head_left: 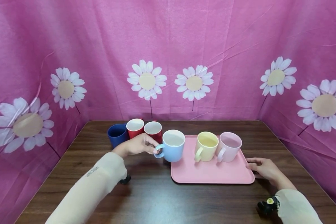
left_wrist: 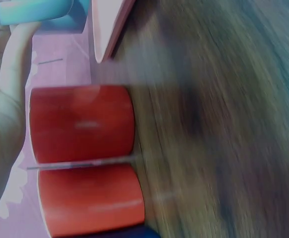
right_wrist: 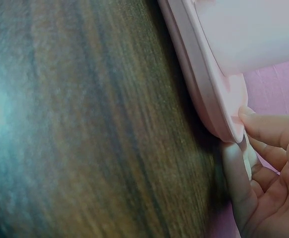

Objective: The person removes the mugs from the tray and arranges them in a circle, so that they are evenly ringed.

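Note:
A light blue mug (head_left: 173, 146) hangs at the left edge of the pink tray (head_left: 212, 175), overlapping its rim in the head view. My left hand (head_left: 141, 144) pinches that mug by its handle, which points left. On the tray stand a pale yellow mug (head_left: 206, 147) and a light pink mug (head_left: 229, 147) side by side, handles toward me. My right hand (head_left: 264, 169) grips the tray's right edge. In the right wrist view its thumb lies on top of the tray rim (right_wrist: 219, 99), with fingers beneath.
Behind my left hand, a dark blue mug (head_left: 117, 135) and two red mugs, one at the left (head_left: 135, 128) and another (head_left: 153, 130), stand in a row on the wooden table (head_left: 145, 193). A pink curtain (head_left: 168, 37) with daisies surrounds the table at back and sides.

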`<state>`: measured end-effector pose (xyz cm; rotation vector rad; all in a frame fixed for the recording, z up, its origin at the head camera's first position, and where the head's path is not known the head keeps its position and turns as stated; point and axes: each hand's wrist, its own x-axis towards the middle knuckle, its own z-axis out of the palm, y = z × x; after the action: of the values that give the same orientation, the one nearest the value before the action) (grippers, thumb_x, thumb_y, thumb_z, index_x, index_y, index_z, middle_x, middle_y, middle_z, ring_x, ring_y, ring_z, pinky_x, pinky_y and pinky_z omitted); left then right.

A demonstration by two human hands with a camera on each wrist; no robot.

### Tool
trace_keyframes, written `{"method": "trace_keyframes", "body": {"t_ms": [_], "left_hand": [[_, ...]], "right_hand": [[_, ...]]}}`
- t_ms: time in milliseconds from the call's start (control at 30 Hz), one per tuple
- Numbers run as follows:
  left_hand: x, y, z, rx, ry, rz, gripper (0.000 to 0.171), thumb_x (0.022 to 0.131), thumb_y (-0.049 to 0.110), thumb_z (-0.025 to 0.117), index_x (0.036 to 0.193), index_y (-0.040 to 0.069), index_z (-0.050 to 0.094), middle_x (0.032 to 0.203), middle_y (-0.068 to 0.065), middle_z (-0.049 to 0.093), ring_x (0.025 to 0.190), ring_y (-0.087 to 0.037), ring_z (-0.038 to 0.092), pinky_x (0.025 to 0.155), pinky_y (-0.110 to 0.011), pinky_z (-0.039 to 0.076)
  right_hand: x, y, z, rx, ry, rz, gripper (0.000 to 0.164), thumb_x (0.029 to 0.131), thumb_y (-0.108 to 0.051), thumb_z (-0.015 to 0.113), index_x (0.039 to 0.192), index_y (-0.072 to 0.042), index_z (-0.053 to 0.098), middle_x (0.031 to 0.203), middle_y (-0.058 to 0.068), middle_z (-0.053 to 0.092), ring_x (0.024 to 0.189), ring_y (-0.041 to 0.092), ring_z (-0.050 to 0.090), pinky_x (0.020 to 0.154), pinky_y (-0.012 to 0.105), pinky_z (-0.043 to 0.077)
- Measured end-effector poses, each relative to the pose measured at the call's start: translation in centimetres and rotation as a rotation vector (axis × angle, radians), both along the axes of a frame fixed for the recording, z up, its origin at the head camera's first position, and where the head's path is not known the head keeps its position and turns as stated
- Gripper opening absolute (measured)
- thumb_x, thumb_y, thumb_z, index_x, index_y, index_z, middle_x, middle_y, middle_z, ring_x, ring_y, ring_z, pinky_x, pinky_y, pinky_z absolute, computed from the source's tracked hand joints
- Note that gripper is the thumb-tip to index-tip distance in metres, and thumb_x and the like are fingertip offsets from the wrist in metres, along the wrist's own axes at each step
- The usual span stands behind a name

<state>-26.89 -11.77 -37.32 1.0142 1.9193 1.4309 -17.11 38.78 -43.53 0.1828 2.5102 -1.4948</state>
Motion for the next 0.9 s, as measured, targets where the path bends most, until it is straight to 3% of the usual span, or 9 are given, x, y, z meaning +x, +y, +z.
{"method": "trace_keyframes", "body": {"t_ms": [167, 467, 700, 900], "left_hand": [[0.2, -2.2, -0.1, -0.014, 0.014, -0.016, 0.026, 0.087, -0.001, 0.066, 0.106, -0.018, 0.062, 0.088, -0.014, 0.068, 0.079, -0.012, 0.06, 0.08, -0.037, 0.053], [1.1, -6.3, -0.9, 0.043, 0.037, -0.078, 0.02, 0.089, -0.004, 0.062, 0.101, -0.02, 0.06, 0.084, -0.022, 0.064, 0.077, -0.014, 0.057, 0.072, -0.035, 0.054], [1.7, -9.2, -1.2, 0.048, 0.07, -0.081, 0.018, 0.089, -0.005, 0.061, 0.101, -0.017, 0.061, 0.085, -0.005, 0.063, 0.077, -0.008, 0.053, 0.068, -0.028, 0.051], [2.4, -11.6, -1.7, 0.055, 0.114, -0.086, 0.012, 0.09, -0.007, 0.058, 0.1, -0.014, 0.062, 0.085, -0.014, 0.064, 0.078, -0.01, 0.056, 0.069, -0.03, 0.053]], "right_hand": [[0.0, 0.0, 0.0, -0.007, -0.009, -0.002, 0.049, 0.093, -0.013, 0.06, 0.125, 0.021, 0.043, 0.105, 0.021, 0.064, 0.084, 0.017, 0.065, 0.073, 0.039, 0.055], [0.0, 0.0, 0.1, -0.007, -0.004, 0.003, 0.048, 0.094, -0.013, 0.059, 0.125, 0.02, 0.044, 0.106, 0.022, 0.063, 0.085, 0.017, 0.065, 0.073, 0.04, 0.055], [0.1, 0.1, 0.0, 0.009, 0.006, 0.012, 0.049, 0.093, -0.014, 0.06, 0.125, 0.02, 0.045, 0.109, 0.025, 0.062, 0.088, 0.018, 0.064, 0.073, 0.04, 0.055], [-0.1, 0.1, 0.0, 0.004, 0.005, 0.006, 0.049, 0.093, -0.014, 0.06, 0.125, 0.02, 0.045, 0.108, 0.024, 0.063, 0.088, 0.019, 0.065, 0.073, 0.04, 0.055]]}}
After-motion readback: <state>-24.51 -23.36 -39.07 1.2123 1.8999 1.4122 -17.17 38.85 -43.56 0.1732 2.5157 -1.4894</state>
